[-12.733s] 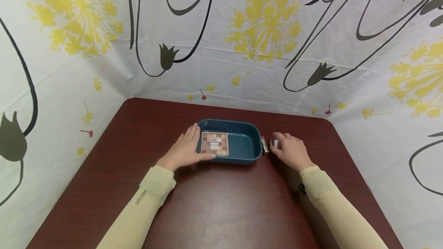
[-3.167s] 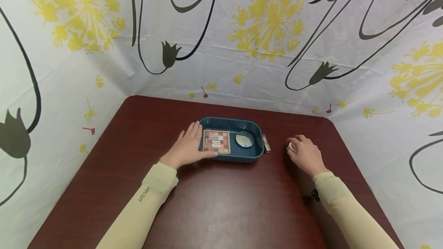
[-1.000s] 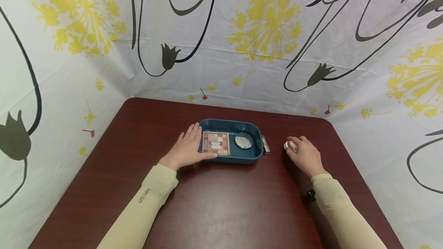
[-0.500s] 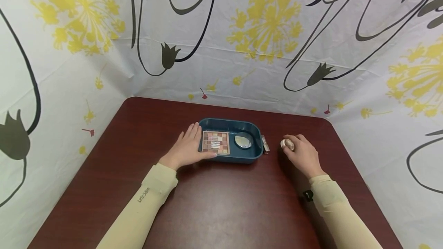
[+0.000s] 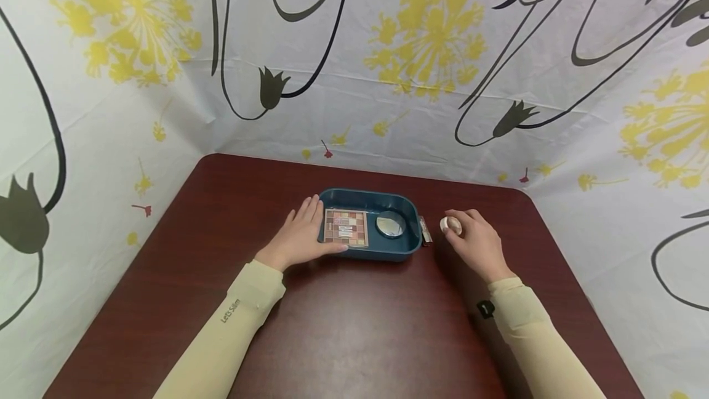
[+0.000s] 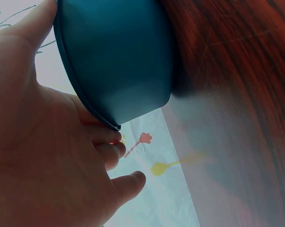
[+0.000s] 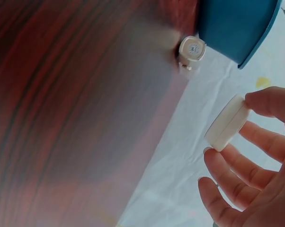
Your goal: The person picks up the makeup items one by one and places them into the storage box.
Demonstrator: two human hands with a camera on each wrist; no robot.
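Note:
In the head view my left hand (image 5: 296, 236) rests with straight fingers along the left end of a blue tray (image 5: 379, 256), its thumb on the near rim. The left wrist view shows the tray's outer wall (image 6: 128, 56) against that hand (image 6: 52, 142). An eyeshadow palette (image 5: 346, 228) and a round mirror-like disc (image 5: 391, 225) lie inside. My right hand (image 5: 477, 242) holds a small round white compact (image 5: 450, 225) above the table, right of the tray. In the right wrist view thumb and fingers pinch the compact (image 7: 227, 123) by its edge.
A small lipstick-like tube (image 5: 425, 231) lies against the tray's right end; its square, marked end (image 7: 193, 48) faces the right wrist camera. The reddish-brown table (image 5: 354, 325) meets a white flowered cloth (image 5: 343, 109) at the back and sides.
Since 12.7 s ago the mirror-like disc has come to lie in the tray. Over the last second my right hand has carried the compact left, closer to the tray. My left hand stays put.

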